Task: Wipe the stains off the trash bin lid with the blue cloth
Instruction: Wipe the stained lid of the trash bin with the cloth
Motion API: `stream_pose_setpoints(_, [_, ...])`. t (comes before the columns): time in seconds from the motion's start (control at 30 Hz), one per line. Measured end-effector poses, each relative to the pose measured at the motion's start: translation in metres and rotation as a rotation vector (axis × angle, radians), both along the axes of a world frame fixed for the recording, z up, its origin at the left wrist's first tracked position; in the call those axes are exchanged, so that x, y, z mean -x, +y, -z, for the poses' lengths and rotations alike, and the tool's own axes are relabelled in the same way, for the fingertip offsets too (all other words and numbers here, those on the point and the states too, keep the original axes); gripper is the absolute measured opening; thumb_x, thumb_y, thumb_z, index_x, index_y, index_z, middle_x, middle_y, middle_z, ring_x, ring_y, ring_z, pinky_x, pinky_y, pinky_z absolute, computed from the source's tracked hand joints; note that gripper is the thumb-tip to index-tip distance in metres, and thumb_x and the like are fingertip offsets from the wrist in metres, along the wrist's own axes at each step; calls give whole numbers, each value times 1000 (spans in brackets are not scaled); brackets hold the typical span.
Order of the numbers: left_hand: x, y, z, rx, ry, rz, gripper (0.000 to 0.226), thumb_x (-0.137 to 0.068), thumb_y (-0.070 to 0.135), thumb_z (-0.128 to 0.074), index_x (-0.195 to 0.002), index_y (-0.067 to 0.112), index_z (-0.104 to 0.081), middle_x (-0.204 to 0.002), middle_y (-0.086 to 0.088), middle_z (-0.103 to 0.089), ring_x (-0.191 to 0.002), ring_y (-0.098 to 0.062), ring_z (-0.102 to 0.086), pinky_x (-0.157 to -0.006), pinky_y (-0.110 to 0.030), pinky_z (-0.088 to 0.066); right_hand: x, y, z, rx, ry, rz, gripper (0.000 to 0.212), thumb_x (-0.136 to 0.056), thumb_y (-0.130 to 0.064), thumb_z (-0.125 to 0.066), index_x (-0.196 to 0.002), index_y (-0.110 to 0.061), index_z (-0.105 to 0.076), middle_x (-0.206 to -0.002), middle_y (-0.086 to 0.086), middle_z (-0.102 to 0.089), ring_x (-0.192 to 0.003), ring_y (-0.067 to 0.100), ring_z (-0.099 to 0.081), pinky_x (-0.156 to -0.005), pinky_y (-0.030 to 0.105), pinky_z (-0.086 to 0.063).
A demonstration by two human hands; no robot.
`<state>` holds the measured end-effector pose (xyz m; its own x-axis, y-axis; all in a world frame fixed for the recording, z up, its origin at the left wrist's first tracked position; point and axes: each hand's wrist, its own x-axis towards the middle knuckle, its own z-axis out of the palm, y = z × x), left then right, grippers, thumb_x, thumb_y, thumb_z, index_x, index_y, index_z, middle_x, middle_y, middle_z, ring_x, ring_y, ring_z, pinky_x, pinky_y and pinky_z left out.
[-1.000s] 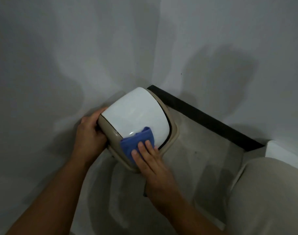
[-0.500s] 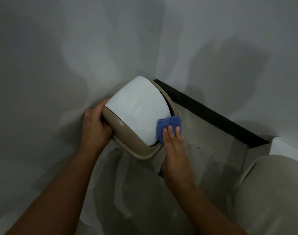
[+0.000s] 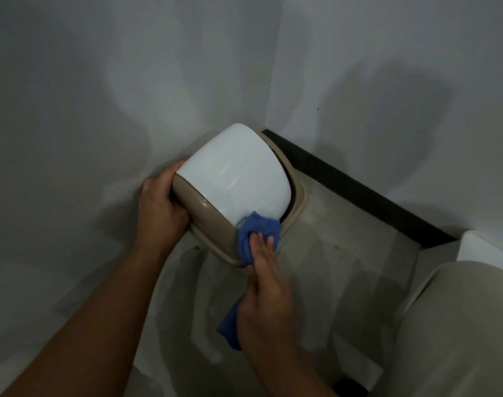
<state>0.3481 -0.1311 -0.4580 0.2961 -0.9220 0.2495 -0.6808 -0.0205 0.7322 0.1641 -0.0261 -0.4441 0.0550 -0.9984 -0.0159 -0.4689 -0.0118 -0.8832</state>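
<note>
The trash bin lid [image 3: 233, 179] is a white domed flap set in a beige frame [image 3: 216, 224], tilted toward me in the room corner. My left hand [image 3: 158, 210] grips the frame's left side. My right hand [image 3: 264, 287] presses the blue cloth [image 3: 257, 227] against the lid's lower right corner, where white flap meets beige rim. A loose end of the cloth hangs below my palm. I cannot make out any stains in the dim light.
Grey walls meet in a corner just behind the bin. A dark skirting strip [image 3: 359, 184] runs along the right wall above the grey floor [image 3: 344, 267]. A beige rounded object [image 3: 459, 325] fills the lower right, with a white edge [image 3: 485, 247] behind it.
My right hand with the cloth has slid from the lid's right edge back down to its lower right corner. The left hand keeps its grip on the frame.
</note>
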Motion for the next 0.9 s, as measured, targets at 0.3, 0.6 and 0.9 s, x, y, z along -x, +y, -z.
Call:
stream_pose_setpoints(0.3, [-1, -2, 0, -31, 33, 3, 56, -76, -9, -57, -127, 14, -61, -119, -10, -70, -109, -36, -62, -92, -52, -52, -20, 0, -23, -78, -284, 14, 47, -98, -5, -36, -136, -31, -27, -143, -19, -34, -132, -5, -29, -107, 10, -24])
stream_pose_setpoints(0.6, [-2, 1, -2, -53, -41, -93, 44, -74, -10, -57, -114, 4, -67, -108, -17, -71, -103, -36, -62, -90, -35, -50, -20, -6, -63, -184, -484, -12, 38, -88, -33, -39, -123, -47, -37, -130, -28, -47, -125, -4, -42, -104, 18, -37])
stream_pose_setpoints(0.9, [15, 65, -76, -92, 484, -327, 38, -92, -1, -58, -110, 31, -67, -104, 15, -73, -107, -10, -67, -88, -18, -51, 36, -22, -94, -276, -577, 33, 33, -94, -17, -44, -114, -37, -60, -114, -4, -70, -105, 18, -64, -87, 45, -51])
